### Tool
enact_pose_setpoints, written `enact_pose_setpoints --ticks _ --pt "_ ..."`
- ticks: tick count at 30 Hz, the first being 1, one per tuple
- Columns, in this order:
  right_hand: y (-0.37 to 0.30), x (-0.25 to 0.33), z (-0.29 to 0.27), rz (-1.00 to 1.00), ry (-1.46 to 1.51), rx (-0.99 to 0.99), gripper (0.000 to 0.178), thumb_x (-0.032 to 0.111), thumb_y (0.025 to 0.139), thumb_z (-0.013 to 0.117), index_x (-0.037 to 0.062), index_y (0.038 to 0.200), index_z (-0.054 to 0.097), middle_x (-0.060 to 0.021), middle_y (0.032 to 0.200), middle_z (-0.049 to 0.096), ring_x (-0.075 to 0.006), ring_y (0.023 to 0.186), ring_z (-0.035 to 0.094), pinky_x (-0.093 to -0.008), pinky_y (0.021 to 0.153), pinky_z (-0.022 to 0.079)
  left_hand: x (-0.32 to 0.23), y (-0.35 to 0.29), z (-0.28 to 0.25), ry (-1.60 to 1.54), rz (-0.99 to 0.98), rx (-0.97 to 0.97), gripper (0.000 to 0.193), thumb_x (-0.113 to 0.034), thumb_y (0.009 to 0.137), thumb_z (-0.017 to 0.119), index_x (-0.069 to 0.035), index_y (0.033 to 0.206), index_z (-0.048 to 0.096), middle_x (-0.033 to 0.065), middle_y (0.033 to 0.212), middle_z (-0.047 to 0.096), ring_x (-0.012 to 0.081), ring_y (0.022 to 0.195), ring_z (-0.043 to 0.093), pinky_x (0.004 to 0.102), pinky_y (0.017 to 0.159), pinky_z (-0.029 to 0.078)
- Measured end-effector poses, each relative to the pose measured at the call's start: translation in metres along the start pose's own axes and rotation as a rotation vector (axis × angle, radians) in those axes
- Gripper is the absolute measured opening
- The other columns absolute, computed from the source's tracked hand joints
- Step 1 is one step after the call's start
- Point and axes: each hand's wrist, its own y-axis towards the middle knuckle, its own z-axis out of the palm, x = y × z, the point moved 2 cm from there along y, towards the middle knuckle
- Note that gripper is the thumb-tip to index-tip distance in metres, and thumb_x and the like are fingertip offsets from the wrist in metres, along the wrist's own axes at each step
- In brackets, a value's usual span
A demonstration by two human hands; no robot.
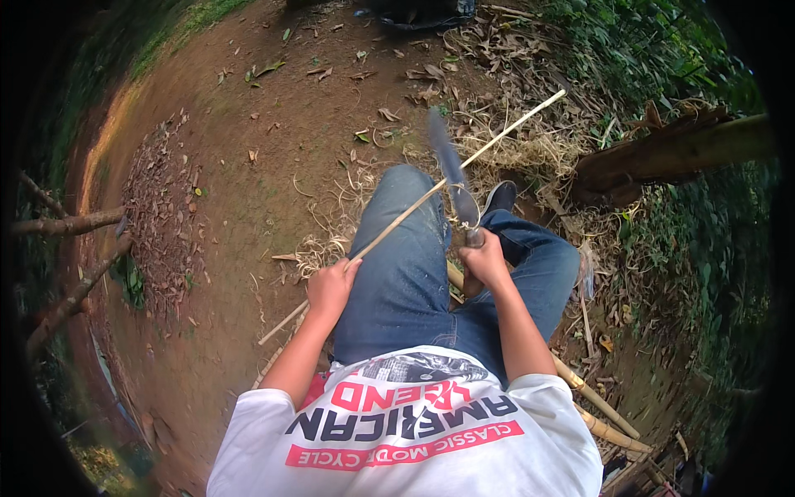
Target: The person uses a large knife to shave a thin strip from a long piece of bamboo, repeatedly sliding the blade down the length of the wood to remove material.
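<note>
My left hand (pixel 330 290) is closed around a long, thin, pale stick (pixel 497 137), perhaps split bamboo, near its lower end. The stick slants across my left thigh toward the far right. My right hand (pixel 487 263) grips the handle of a machete (pixel 447 156), whose dark blade points away from me. Blade and stick cross just beyond my knees, and a small curled shaving clings near the blade's base. The blade is slightly blurred. My fingertips on both hands are partly hidden.
Pale curled shavings (pixel 530 157) and dry leaves cover the ground ahead and right. A thick log (pixel 679 153) juts in from the right. Bamboo poles (pixel 609 427) lie beside my right hip. Branches (pixel 70 224) stand at the left; a dark container (pixel 422 15) sits far ahead.
</note>
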Motion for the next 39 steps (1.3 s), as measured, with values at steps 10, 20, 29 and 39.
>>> enact_pose_setpoints --ticks 10,20,29,39 --pt "-0.018 0.019 0.003 0.094 -0.042 0.117 0.040 0.002 0.067 0.067 -0.0013 0.107 0.063 -0.0132 0.073 0.065 -0.0177 0.058 0.061 -0.0342 0.054 0.048 0.000 0.002 -0.001 -0.054 -0.031 0.040 0.040 -0.042 0.094 0.054 -0.006 0.082 0.067 0.0204 0.062 0.061 0.0404 0.062 0.063 0.0486 0.056 0.048" --pt "-0.047 0.019 0.013 -0.095 -0.133 0.057 0.036 0.005 0.065 0.068 -0.0059 0.099 0.064 -0.0199 0.082 0.068 -0.0310 0.078 0.068 -0.0378 0.074 0.051 0.012 0.004 0.006 -0.153 -0.048 0.117 0.040 -0.042 0.096 0.051 -0.006 0.082 0.062 0.0208 0.065 0.061 0.0427 0.066 0.062 0.0506 0.057 0.046" --pt "-0.032 0.020 -0.065 0.093 0.345 -0.288 0.015 -0.004 0.073 0.062 0.0007 0.085 0.055 -0.0030 0.058 0.053 -0.0120 0.042 0.048 -0.0279 0.037 0.039 0.008 0.007 -0.014 -0.253 0.019 0.223 0.039 -0.037 0.098 0.047 -0.002 0.082 0.052 0.0233 0.070 0.057 0.0461 0.073 0.057 0.0499 0.062 0.043" --pt "-0.013 0.015 -0.126 -0.065 0.005 -0.488 0.022 0.011 0.073 0.075 -0.0019 0.081 0.059 -0.0043 0.059 0.059 -0.0122 0.046 0.054 -0.0297 0.044 0.042 0.020 -0.013 -0.028 -0.298 0.003 0.432 0.050 -0.039 0.098 0.048 0.004 0.073 0.054 0.0247 0.063 0.051 0.0397 0.060 0.052 0.0466 0.059 0.041"
